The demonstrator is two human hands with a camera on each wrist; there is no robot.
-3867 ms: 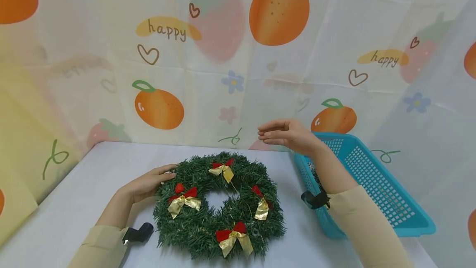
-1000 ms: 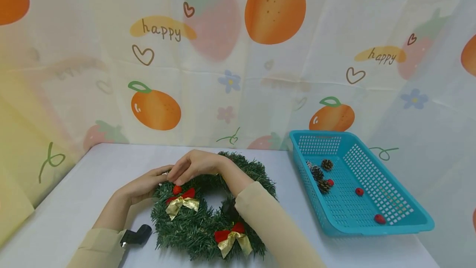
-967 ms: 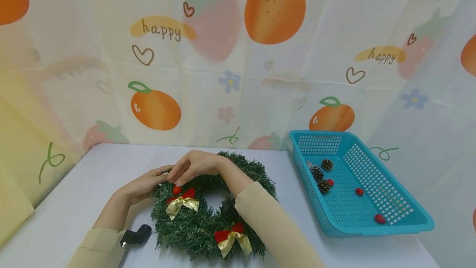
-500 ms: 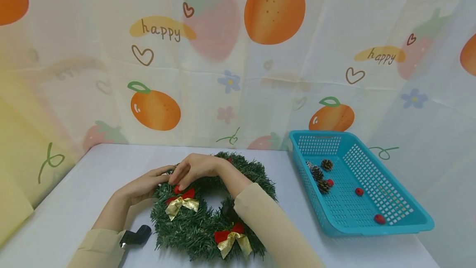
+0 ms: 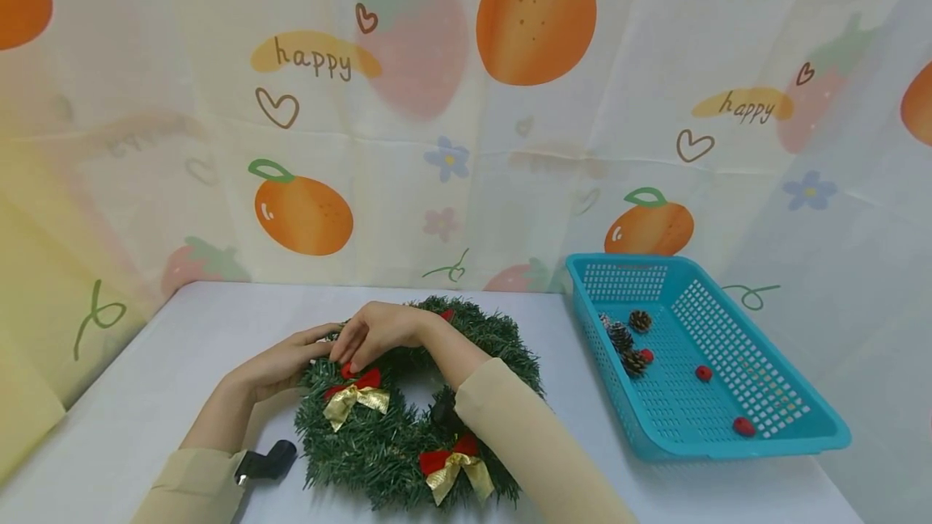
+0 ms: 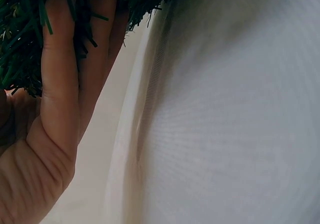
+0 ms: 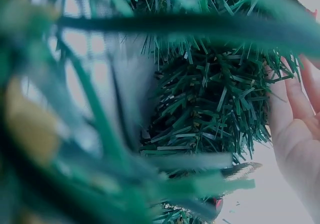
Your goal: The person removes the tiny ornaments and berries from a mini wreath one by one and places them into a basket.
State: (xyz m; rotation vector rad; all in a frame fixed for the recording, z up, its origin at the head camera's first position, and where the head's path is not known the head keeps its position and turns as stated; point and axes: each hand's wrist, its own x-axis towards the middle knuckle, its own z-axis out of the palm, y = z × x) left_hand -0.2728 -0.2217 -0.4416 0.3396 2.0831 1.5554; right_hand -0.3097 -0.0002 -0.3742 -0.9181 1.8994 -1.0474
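A green wreath (image 5: 379, 459) with red-and-gold bows lies on the white table. My left hand (image 5: 284, 358) grips its upper left edge; in the left wrist view the fingers (image 6: 60, 84) run up into the needles. My right hand (image 5: 386, 326) arches over the wreath, thumb and fingertips pinching a small red ball (image 5: 348, 370) just above the left bow (image 5: 357, 399). Dark green needles (image 7: 205, 99) fill much of the right wrist view, with the right hand's fingers (image 7: 280, 101) at their edge. The right forearm hides the wreath's right part.
A blue plastic basket (image 5: 728, 453) stands at the table's right side. In it lie several pine cones (image 5: 632, 362) and small red balls (image 5: 743, 427). Another bow (image 5: 457, 463) sits at the wreath's near side. A printed cloth (image 5: 408, 225) hangs behind the table.
My right hand has come from beside the basket to the wreath's upper left, then dipped slightly onto the red ball. The left hand has stayed at the wreath's edge.
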